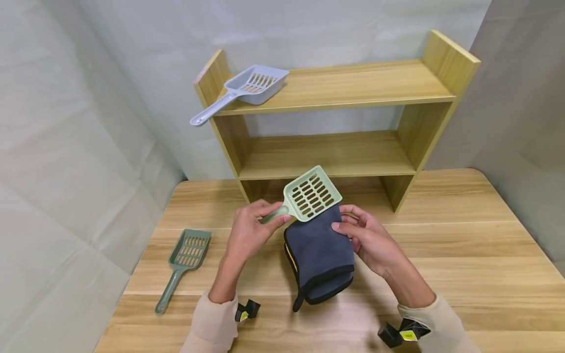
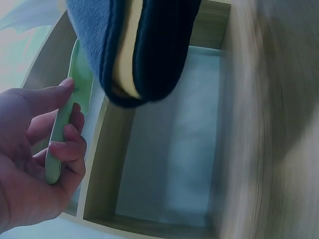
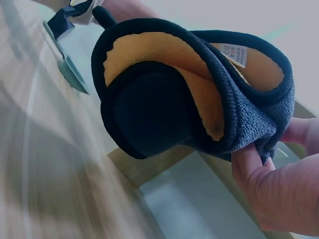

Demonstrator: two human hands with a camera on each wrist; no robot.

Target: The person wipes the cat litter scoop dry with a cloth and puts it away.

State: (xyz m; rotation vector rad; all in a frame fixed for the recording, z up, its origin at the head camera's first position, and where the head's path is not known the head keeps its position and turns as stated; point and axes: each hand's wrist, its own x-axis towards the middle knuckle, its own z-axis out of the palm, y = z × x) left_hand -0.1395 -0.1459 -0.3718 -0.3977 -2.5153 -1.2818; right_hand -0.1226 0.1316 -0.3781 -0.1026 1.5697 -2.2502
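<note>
One pale-green scoop (image 1: 311, 194) juts from the left hand (image 1: 249, 228).

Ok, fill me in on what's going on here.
A person grips a pale green slotted scoop by its handle in the left hand and holds a folded dark blue cloth in the right hand, above the wooden table. In the head view the scoop's edge meets the cloth; whether they touch is hard to tell. A darker green scoop lies on the table, and a lavender one sits on the shelf unit.
</note>
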